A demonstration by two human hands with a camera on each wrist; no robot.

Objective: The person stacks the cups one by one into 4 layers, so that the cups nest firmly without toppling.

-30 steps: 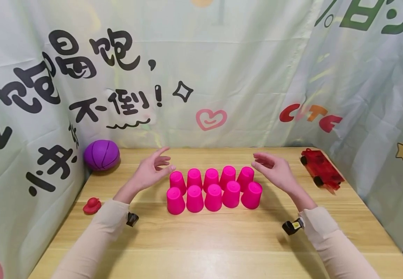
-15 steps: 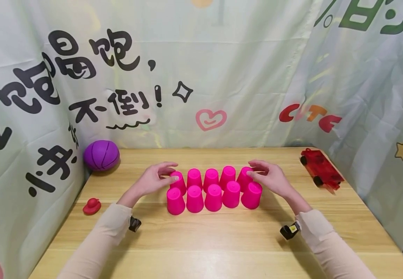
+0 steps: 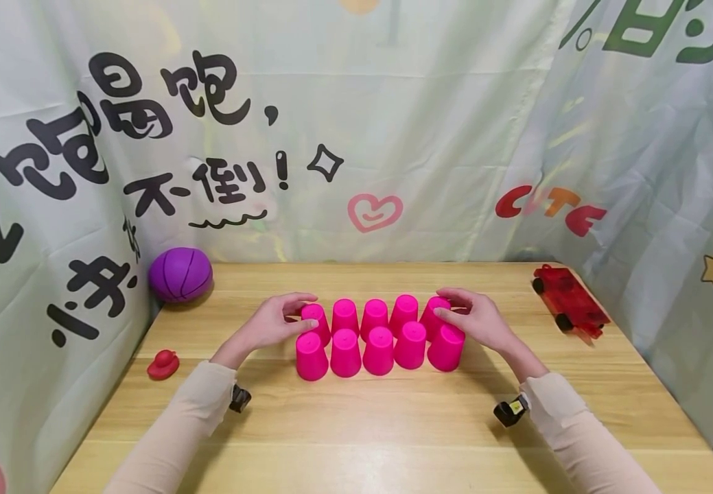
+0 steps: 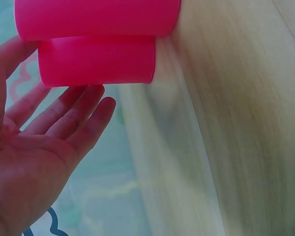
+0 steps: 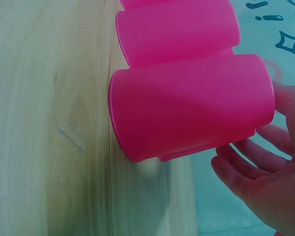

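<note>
Several bright pink cups (image 3: pixel 378 353) stand upside down on the wooden table in two rows. At the left end of the back row is a pink cup (image 3: pixel 322 329). My left hand (image 3: pixel 266 322) grips it, thumb toward me and fingers behind. In the left wrist view, fingertips touch the side of that cup (image 4: pixel 96 64). My right hand (image 3: pixel 482 319) holds the pink cup (image 3: pixel 428 322) at the back row's right end, thumb in front. In the right wrist view, the nearer front-row cup (image 5: pixel 191 105) hides most of it and part of the thumb.
A purple ball (image 3: pixel 180 274) sits at the back left corner, with a small red toy (image 3: pixel 163 364) nearer on the left. A red toy car (image 3: pixel 569 302) lies at the back right. Printed fabric (image 3: pixel 430 137) hangs behind and along both sides of the table (image 3: pixel 368 439).
Both hands have come down and inward from beside the back row's end cups to around them. The thumbs now lie against the cups' fronts. The cups stand where they stood.
</note>
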